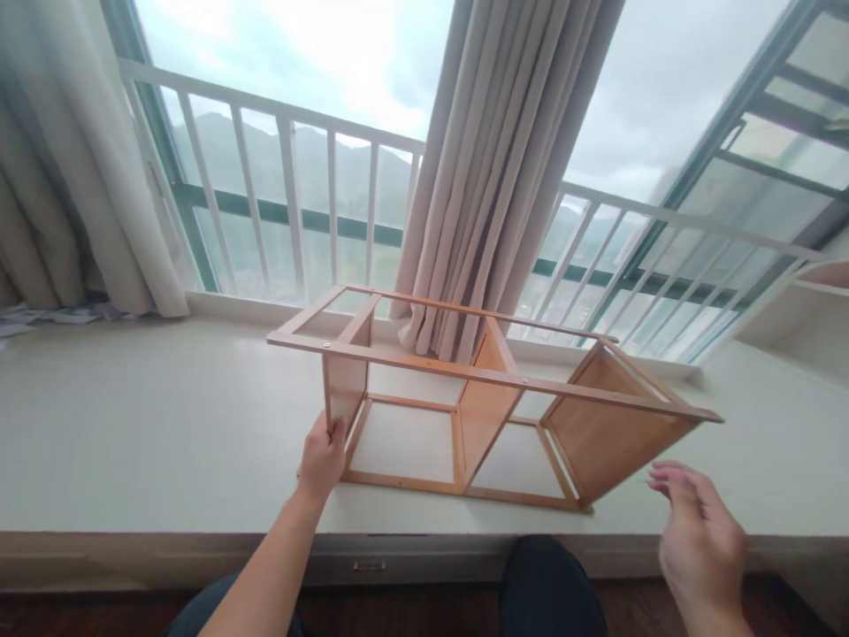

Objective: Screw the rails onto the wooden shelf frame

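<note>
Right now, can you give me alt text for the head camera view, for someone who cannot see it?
A light wooden shelf frame with three upright panels lies on its side on a white window ledge. The left hand grips its leftmost panel, while the right hand hovers open, apart from the frame's right end. Behind are beige curtains and a white window railing.

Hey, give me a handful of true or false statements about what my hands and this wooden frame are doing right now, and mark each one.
1. The left hand grips an upright panel at the left end of the wooden frame. True.
2. The right hand is clamped on the frame's top rail. False: it hangs open in the air, near the frame's right end, touching nothing.
3. The frame rests on a pale window ledge. True.
4. The curtain behind the frame is dark blue. False: it is beige.
5. The frame's compartments are packed with books. False: they are empty.
</note>
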The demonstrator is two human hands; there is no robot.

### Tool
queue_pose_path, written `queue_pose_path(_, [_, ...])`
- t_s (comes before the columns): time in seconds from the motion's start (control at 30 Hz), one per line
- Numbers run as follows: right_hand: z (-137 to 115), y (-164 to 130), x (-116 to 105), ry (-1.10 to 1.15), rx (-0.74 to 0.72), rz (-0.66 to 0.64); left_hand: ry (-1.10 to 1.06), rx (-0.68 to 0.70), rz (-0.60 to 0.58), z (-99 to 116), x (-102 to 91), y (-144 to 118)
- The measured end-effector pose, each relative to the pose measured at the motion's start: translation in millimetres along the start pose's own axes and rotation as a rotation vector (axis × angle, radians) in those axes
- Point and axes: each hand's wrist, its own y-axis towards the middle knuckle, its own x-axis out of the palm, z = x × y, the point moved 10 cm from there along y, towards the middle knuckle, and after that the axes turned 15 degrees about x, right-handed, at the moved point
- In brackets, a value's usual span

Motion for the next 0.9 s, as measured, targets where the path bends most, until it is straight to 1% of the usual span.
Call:
queue_pose_path(0.03, [11, 0, -1, -0.016, 0.044, 0.009, 0.024, -0.041, 0.006, -6, -5.7, 2])
queue_pose_path(0.1, [27, -5, 8, -0.051, 0.099, -0.038, 0.098, -0.118, 0.023, -17, -17.7, 4])
queue_pose_path(0.13, [31, -10, 15, -0.053, 0.111, -0.072, 0.124, -0.140, 0.028, -19, -23.2, 5])
queue_pose_path(0.2, [34, -19, 35, -0.035, 0.121, -0.183, 0.164, -0.163, 0.032, -20, -34.0, 6])
queue_pose_path(0.23, [35, -23, 43, -0.012, 0.127, -0.215, 0.187, -0.175, 0.050, -20, -42.1, 6])
queue_pose_path(0.3, [33, -28, 55, 0.028, 0.135, -0.231, 0.251, -0.218, 0.091, -19, -61.9, 5])
queue_pose_path(0.37, [29, -32, 67, 0.069, 0.136, -0.252, 0.313, -0.273, 0.129, -20, -84.7, 1])
queue_pose_path(0.5, [17, -38, 96, 0.138, 0.117, -0.351, 0.397, -0.366, 0.203, -25, -132.8, -5])
queue_pose_path(0.57, [13, -44, 109, 0.163, 0.112, -0.399, 0.438, -0.411, 0.202, -29, -152.9, -8])
queue_pose_path(0.63, [14, -55, 117, 0.183, 0.126, -0.420, 0.451, -0.426, 0.174, -31, -168.6, -14])
queue_pose_path(0.67, [17, -64, 119, 0.192, 0.143, -0.415, 0.445, -0.417, 0.164, -28, -176.5, -19])
queue_pose_path(0.7, [21, -75, 120, 0.200, 0.164, -0.403, 0.418, -0.360, 0.168, -21, -184.6, -24])
queue_pose_path(0.77, [33, -104, 120, 0.210, 0.217, -0.382, 0.394, -0.284, 0.233, -1, -209.3, -49])
queue_pose_path(0.8, [39, -123, 122, 0.211, 0.246, -0.400, 0.411, -0.254, 0.231, 11, -220.2, -65])
queue_pose_path(0.83, [45, -143, 126, 0.209, 0.270, -0.440, 0.452, -0.230, 0.236, 24, -232.2, -83])
queue_pose_path(0.9, [56, -184, 142, 0.107, 0.307, -0.605, 0.513, -0.200, 0.233, 48, -252.6, -122])
